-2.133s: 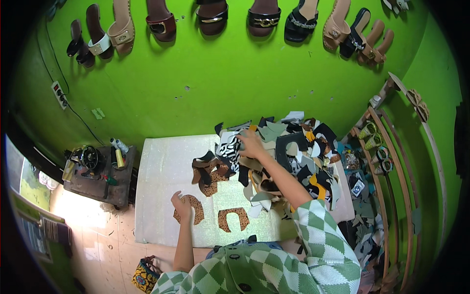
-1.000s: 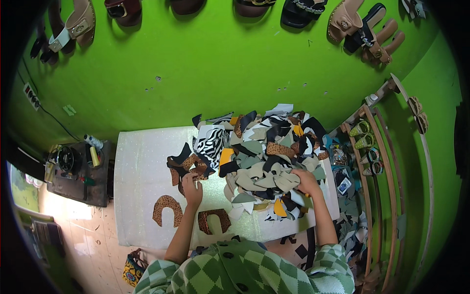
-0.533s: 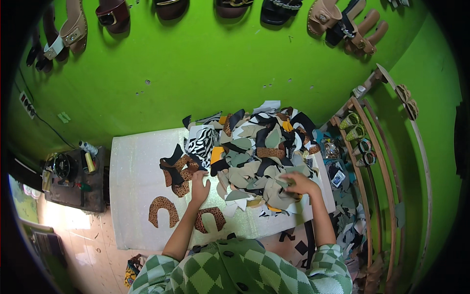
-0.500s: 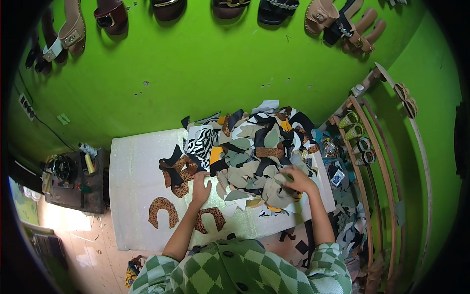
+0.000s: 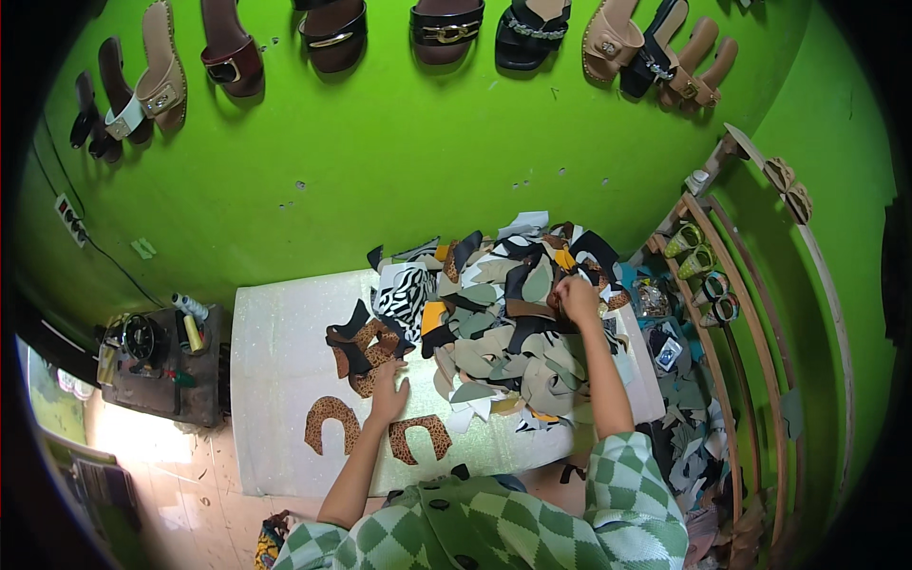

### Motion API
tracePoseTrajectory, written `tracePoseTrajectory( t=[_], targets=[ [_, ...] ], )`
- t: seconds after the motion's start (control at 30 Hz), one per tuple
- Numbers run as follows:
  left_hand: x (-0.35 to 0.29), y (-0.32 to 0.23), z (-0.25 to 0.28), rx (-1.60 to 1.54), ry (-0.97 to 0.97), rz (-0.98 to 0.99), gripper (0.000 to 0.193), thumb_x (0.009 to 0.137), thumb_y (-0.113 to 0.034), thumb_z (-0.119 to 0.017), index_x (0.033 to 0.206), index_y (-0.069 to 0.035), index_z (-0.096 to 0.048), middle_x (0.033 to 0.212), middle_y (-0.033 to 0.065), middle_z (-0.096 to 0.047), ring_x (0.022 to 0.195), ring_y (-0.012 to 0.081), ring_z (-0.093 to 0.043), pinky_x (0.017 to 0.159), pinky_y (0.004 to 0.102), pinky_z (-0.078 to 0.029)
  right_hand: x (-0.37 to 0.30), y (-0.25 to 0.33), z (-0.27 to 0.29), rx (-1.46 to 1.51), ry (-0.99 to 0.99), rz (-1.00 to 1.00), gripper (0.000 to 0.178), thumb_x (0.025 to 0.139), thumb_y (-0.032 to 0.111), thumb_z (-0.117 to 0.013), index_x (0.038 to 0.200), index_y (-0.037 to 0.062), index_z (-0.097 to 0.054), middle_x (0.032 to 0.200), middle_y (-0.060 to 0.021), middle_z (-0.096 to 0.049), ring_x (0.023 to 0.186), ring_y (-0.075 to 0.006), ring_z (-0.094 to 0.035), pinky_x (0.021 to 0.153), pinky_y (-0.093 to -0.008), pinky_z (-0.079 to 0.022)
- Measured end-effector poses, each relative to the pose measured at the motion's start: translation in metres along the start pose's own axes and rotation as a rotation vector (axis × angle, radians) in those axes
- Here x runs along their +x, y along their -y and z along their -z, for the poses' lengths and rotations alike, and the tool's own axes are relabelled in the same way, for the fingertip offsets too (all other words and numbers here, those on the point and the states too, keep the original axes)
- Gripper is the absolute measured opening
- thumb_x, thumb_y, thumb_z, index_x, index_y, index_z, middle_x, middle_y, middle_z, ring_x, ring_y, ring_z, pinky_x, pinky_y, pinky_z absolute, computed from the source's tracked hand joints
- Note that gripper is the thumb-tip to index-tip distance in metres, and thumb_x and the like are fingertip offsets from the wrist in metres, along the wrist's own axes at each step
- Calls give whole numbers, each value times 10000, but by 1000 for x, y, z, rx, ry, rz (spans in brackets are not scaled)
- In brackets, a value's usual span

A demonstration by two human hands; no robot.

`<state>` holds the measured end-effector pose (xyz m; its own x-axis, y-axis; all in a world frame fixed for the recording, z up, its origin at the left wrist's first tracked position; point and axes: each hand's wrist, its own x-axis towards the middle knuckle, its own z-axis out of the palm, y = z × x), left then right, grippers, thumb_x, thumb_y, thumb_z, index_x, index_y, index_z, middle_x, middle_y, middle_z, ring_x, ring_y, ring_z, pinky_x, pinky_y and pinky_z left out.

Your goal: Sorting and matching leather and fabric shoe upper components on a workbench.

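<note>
A mound of cut material scraps (image 5: 484,356) in grey-green, black, white, yellow, zebra and leopard print covers much of the white table (image 5: 261,380). My right hand (image 5: 578,300) is over the far right part of the mound, fingers bent in among the scraps; what they pinch is too small to make out. Beside a cluster of leopard-print and black pieces (image 5: 359,351), my left hand (image 5: 388,391) rests with thumb and fingers apart. Nearer to me lie two U-shaped leopard-print pieces, one on the left (image 5: 329,423) and one (image 5: 420,440) right of my left forearm.
Sandals (image 5: 446,33) hang along the green wall. A dark side table (image 5: 166,380) with thread spools (image 5: 193,332) stands at the left. To the right are a wooden rack (image 5: 727,380) with sandals and a heap of scraps (image 5: 689,408) beyond the table edge.
My right hand has moved from the near right of the mound to its far part. My left hand stays by the leopard-print cluster. The whole view has shifted slightly.
</note>
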<state>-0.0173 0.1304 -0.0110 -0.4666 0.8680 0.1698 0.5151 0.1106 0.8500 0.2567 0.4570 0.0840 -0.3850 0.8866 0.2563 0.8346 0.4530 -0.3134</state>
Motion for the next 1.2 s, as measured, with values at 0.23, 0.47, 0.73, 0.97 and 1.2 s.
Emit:
tracePoseTrajectory(
  t=[0.23, 0.47, 0.73, 0.97, 1.2],
  targets=[
    [13, -12, -2, -5, -60, 40, 324, 781, -21, -539, 1104, -50, -529, 1009, 142, -508, 934, 271, -536, 808, 341, -437, -14, 20, -24, -237, 277, 148, 394, 623, 208, -781, 994, 176, -652, 1142, -86, -539, 1100, -294, -482, 876, -493, -405],
    [23, -35, -13, -154, 160, 95, 329, 810, -34, -533, 1138, -50, -506, 1057, 136, -495, 988, 258, -542, 822, 334, -444, -20, -1, -28, -170, 358, 67, 193, 762, 305, -667, 889, 162, -691, 929, -97, -627, 991, -303, -563, 824, -504, -407],
    [35, -21, -14, -161, 154, 116, 307, 856, -75, -530, 1159, -38, -495, 1086, 95, -536, 992, 186, -551, 802, 301, -462, 6, -1, 65, 899, 225, 15, 340, 792, 242, -670, 971, -43, -624, 931, -71, -643, 871, -135, -565, 803, -301, -439],
    [50, -41, -34, -321, 223, 107, 342, 840, -70, -555, 1172, -26, -488, 1110, 89, -560, 974, 161, -542, 807, 274, -449, -6, 21, 61, 854, 525, 148, 392, 794, 234, -678, 1120, 29, -606, 1135, -114, -595, 1074, -173, -525, 955, -306, -363],
    [56, -50, -46, -342, 267, 53, 355, 853, -35, -522, 1200, -27, -451, 1089, 68, -569, 929, 112, -517, 805, 240, -438, -28, 39, 42, 241, 181, -34, 355, 717, 149, -687, 1065, 116, -627, 1218, -207, -464, 1121, -394, -444, 971, -425, -351]
  ],
)
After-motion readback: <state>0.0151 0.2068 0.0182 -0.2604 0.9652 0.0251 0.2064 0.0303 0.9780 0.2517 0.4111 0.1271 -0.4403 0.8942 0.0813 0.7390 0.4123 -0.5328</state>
